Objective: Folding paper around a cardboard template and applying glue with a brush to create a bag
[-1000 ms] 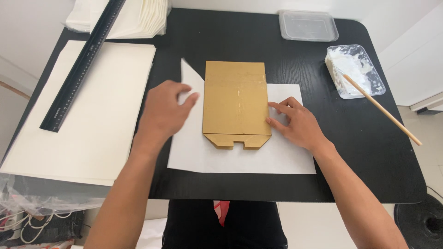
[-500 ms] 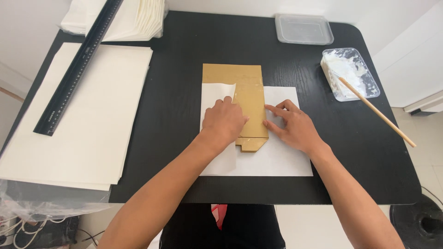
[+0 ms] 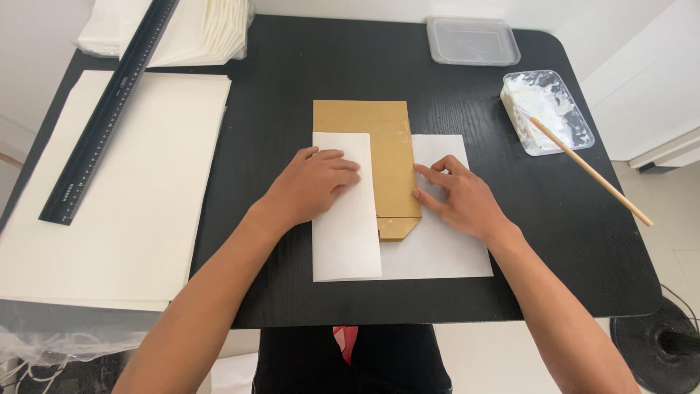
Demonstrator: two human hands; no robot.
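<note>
Head view: on the black tabletop [image 3: 292, 80], near the middle and toward the front edge, a white paper sheet [image 3: 445, 252] lies flat with a brown cardboard template [image 3: 383, 157] on it. The sheet's left part is folded over the cardboard's left half, forming a white flap [image 3: 348, 241].

The left hand [image 3: 317, 182] lies palm down on that flap, fingers together and stretched flat, pressing rather than gripping. The right hand [image 3: 459, 197] rests on the unfolded part of the sheet just beside the cardboard's right edge, fingers bent, fingertips touching that edge; it grasps nothing.

Along the left edge of the tabletop sits a stack of large white sheets [image 3: 117, 190], with a long black ruler [image 3: 109, 113] lying slantwise across it. More folded white paper [image 3: 197, 29] is piled at the back left corner. At the back edge stands a clear plastic lid [image 3: 472, 40]; near the right back corner a clear tray of white paste [image 3: 547, 109] holds a wooden stick [image 3: 590, 171] that juts out toward the right edge.
</note>
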